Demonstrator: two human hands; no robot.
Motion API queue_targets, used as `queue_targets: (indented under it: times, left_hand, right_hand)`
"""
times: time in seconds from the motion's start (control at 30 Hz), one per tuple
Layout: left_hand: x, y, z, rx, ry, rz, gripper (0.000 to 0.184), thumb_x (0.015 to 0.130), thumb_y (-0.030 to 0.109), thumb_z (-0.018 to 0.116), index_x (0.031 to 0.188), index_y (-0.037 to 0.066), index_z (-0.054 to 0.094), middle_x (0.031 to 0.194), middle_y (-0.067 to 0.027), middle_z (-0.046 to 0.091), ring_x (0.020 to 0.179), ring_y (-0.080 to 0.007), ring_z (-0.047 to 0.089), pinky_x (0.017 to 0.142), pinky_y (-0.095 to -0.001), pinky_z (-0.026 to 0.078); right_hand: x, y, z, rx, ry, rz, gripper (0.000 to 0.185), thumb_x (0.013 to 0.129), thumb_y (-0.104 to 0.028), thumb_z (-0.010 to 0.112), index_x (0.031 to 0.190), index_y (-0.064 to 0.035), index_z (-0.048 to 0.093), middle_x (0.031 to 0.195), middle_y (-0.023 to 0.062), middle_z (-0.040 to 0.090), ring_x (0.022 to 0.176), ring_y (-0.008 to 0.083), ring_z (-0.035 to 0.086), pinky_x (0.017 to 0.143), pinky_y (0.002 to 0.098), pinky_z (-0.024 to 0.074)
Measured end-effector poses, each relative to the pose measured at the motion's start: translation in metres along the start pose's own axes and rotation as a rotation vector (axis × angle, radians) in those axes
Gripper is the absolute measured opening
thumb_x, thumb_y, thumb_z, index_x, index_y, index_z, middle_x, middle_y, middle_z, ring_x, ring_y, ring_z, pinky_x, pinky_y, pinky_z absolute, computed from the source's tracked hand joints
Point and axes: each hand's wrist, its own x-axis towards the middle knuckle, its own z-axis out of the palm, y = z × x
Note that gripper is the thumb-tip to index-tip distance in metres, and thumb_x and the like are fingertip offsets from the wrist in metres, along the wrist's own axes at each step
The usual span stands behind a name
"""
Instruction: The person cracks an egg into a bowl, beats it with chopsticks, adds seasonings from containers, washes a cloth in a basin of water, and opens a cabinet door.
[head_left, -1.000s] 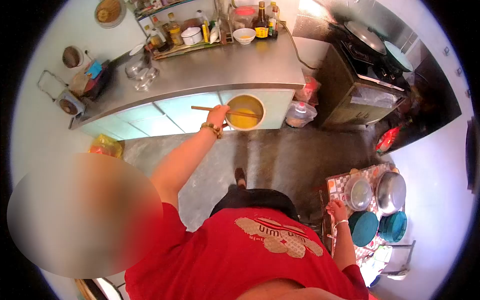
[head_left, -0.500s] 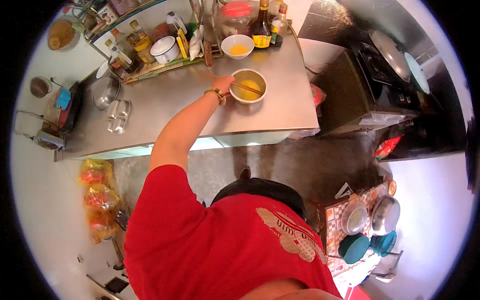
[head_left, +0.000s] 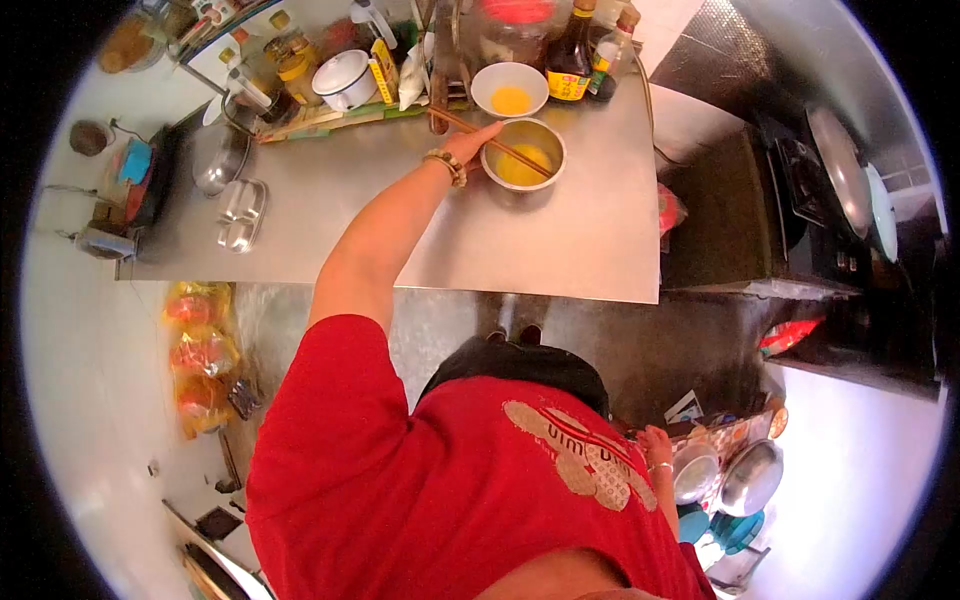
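My left hand [head_left: 470,146], a beaded bracelet at its wrist, is closed around a pair of wooden chopsticks [head_left: 530,164]. The chopsticks slant across a metal bowl [head_left: 561,150] with their tips inside it. Yellow liquid like beaten egg [head_left: 522,165] lies in that bowl. Just behind stands a white bowl [head_left: 484,84] with a little more yellow liquid [head_left: 511,100]. My right hand [head_left: 655,447] is low at my right side, beside the small table on the right. Its fingers look loosely apart, with nothing visible in them.
Two sauce bottles [head_left: 569,60] and a red-lidded jar [head_left: 515,35] stand at the counter's back. Left of them are a white enamel pot [head_left: 344,80] and seasoning bottles. A divided metal tray [head_left: 241,215] lies far left. The stove [head_left: 800,190] is right; metal basins [head_left: 752,478] sit lower right.
My view has shifted, so the counter appears higher and further right. My right hand has come into view at lower right. The chopsticks have changed angle and stay in the metal bowl.
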Motion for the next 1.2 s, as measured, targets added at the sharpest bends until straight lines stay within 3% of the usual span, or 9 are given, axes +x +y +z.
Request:
queue_targets:
  times: [0.33, 0.43, 0.53, 0.63, 0.67, 0.73, 0.93, 1.1, 1.2]
  left_hand:
    - [-0.07, -0.003, 0.003, 0.089, 0.112, 0.038, 0.043, 0.075, 0.032, 0.066, 0.102, 0.003, 0.051, 0.095, -0.0058, 0.056, 0.081, -0.0153, 0.056, 0.074, -0.0279, 0.047]
    - [-0.08, -0.002, -0.044, 0.262, 0.39, 0.238, 0.036, 0.076, 0.027, 0.064, 0.098, 0.001, 0.053, 0.093, -0.0067, 0.056, 0.075, -0.015, 0.055, 0.072, -0.0276, 0.047]
    - [-0.079, 0.053, -0.065, 0.577, 0.599, 0.731, 0.03, 0.077, 0.023, 0.061, 0.095, 0.0, 0.053, 0.087, -0.0091, 0.058, 0.072, -0.0175, 0.056, 0.069, -0.0287, 0.046]
    - [-0.038, 0.113, -0.059, 0.957, 0.737, 1.143, 0.024, 0.077, 0.021, 0.059, 0.091, 0.003, 0.054, 0.077, -0.0116, 0.059, 0.074, -0.021, 0.058, 0.065, -0.0316, 0.046]
    - [-0.021, 0.124, -0.066, 0.95, 0.735, 1.146, 0.024, 0.077, 0.021, 0.059, 0.091, 0.003, 0.054, 0.077, -0.0116, 0.059, 0.074, -0.021, 0.058, 0.065, -0.0316, 0.046]
    - [0.005, 0.136, -0.076, 1.019, 0.547, 0.677, 0.02, 0.078, 0.02, 0.057, 0.087, 0.003, 0.054, 0.071, -0.0123, 0.059, 0.071, -0.0224, 0.06, 0.063, -0.0335, 0.046]
    - [-0.034, 0.146, -0.077, 0.799, 0.481, 0.83, 0.015, 0.081, 0.017, 0.054, 0.083, 0.002, 0.051, 0.065, -0.0069, 0.057, 0.055, -0.0154, 0.059, 0.053, -0.0279, 0.045]
    - [-0.055, 0.145, -0.082, 0.705, 0.345, 0.758, 0.015, 0.083, 0.017, 0.054, 0.082, 0.003, 0.049, 0.063, -0.0028, 0.055, 0.054, -0.01, 0.055, 0.049, -0.0237, 0.041]
    - [-0.073, 0.143, -0.082, 0.687, 0.322, 0.771, 0.014, 0.083, 0.016, 0.053, 0.079, 0.004, 0.048, 0.06, -0.002, 0.052, 0.052, -0.009, 0.053, 0.048, -0.0228, 0.039]
  right_hand:
    - [0.002, -0.026, 0.014, -0.045, 0.008, -0.017, 0.022, 0.079, -0.016, 0.059, 0.095, -0.0033, 0.052, 0.072, 0.0106, 0.058, 0.06, 0.02, 0.058, 0.051, 0.0312, 0.05]
    - [0.022, 0.046, -0.004, 0.005, 0.01, -0.055, 0.021, 0.078, -0.017, 0.06, 0.092, -0.0023, 0.055, 0.074, 0.0103, 0.058, 0.064, 0.0196, 0.058, 0.056, 0.0322, 0.0507]
    - [0.06, 0.16, -0.038, 0.058, -0.081, -0.08, 0.019, 0.077, -0.017, 0.06, 0.089, -0.0011, 0.058, 0.079, 0.0103, 0.06, 0.072, 0.0201, 0.058, 0.066, 0.0329, 0.0499]
    - [0.043, 0.174, -0.021, -0.207, -0.193, -0.194, 0.023, 0.076, -0.02, 0.06, 0.088, -0.0007, 0.062, 0.093, 0.0098, 0.061, 0.089, 0.02, 0.057, 0.08, 0.0315, 0.0446]
    - [0.029, 0.165, -0.005, -0.345, -0.163, -0.258, 0.024, 0.078, -0.021, 0.059, 0.092, -0.0013, 0.061, 0.096, 0.0099, 0.06, 0.091, 0.0194, 0.057, 0.081, 0.0311, 0.0441]
    - [0.009, 0.149, 0.018, -0.618, -0.094, -0.386, 0.028, 0.081, -0.022, 0.057, 0.101, -0.0025, 0.059, 0.104, 0.0101, 0.059, 0.095, 0.0182, 0.055, 0.083, 0.0303, 0.0431]
    - [0.017, 0.168, 0.028, -0.221, -0.061, 0.018, 0.03, 0.081, -0.024, 0.058, 0.101, -0.0012, 0.057, 0.098, 0.0093, 0.061, 0.09, 0.0172, 0.057, 0.079, 0.0296, 0.0439]
    - [-0.039, 0.077, 0.067, -0.174, 0.069, 0.079, 0.027, 0.081, -0.018, 0.058, 0.101, 0.0003, 0.054, 0.087, 0.0093, 0.062, 0.08, 0.0168, 0.058, 0.072, 0.0276, 0.0467]
    - [-0.057, 0.016, 0.08, -0.12, 0.077, -0.027, 0.026, 0.079, -0.016, 0.06, 0.098, -0.0006, 0.052, 0.076, 0.0097, 0.059, 0.069, 0.0196, 0.059, 0.056, 0.0289, 0.0493]
